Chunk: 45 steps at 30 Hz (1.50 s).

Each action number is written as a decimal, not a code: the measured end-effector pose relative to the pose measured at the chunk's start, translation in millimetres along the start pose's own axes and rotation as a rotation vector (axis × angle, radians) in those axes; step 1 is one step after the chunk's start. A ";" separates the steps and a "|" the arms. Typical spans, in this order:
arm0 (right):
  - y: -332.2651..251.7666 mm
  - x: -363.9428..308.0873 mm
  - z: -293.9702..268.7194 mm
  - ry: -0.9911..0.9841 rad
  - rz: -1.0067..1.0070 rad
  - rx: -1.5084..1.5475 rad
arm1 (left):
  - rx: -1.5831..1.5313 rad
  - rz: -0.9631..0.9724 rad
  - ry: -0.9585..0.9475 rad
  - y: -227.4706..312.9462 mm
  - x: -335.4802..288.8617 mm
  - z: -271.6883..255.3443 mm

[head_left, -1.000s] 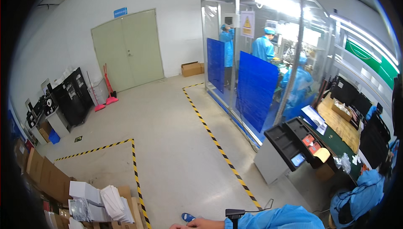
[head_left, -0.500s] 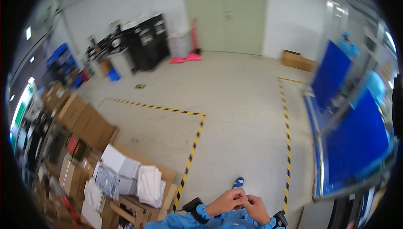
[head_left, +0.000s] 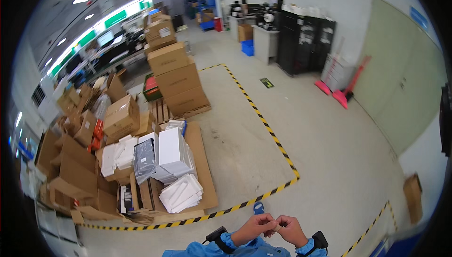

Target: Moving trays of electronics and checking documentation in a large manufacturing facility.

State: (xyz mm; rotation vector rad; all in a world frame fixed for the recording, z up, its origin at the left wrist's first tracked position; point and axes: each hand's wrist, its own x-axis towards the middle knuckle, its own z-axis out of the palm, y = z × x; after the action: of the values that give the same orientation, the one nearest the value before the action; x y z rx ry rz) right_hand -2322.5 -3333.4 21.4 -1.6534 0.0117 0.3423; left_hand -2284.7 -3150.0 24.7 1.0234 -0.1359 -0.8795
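My left hand (head_left: 256, 228) and my right hand (head_left: 292, 231) meet in front of my body, at the lower edge of the picture. Both have curled fingers, and the fingertips of the two touch. A small pale spot shows between them, too little to tell whether it is a thing or a finger. Light-blue sleeves cover both forearms, with a black band and a dark device on each wrist. Below my hands lies the floor, and a blue shoe (head_left: 258, 208) shows just beyond them.
Yellow-black floor tape (head_left: 263, 121) bounds stacked cartons (head_left: 181, 83), white foam sheets (head_left: 181, 193) and opened boxes (head_left: 77, 163) at the left. Black cabinets (head_left: 301, 43) and pink brooms (head_left: 341, 98) stand far off, near a pale green door (head_left: 398, 76). At the right sits a carton (head_left: 413, 198).
The view has swung left, so the carton stacks now fill the left half and the blue panels at the right have mostly left the picture. My hands stay together.
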 end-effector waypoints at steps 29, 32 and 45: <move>-190.4 976.8 -359.3 -0.575 -0.204 -0.214 | 0.016 0.405 0.529 489.8 725.4 -357.7; -209.4 1091.8 -338.5 -0.691 -0.179 -0.175 | 0.005 0.431 0.582 554.6 769.6 -436.9; -287.0 1529.6 -391.7 -0.217 0.143 0.078 | 0.444 0.344 0.542 851.1 1068.6 -750.1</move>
State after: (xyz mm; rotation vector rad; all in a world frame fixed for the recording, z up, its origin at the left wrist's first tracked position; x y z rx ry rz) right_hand -719.0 -3384.9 -21.8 -1.5347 -0.0196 0.6220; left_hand -727.3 -3188.1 -19.1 1.5646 -0.0444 -0.2385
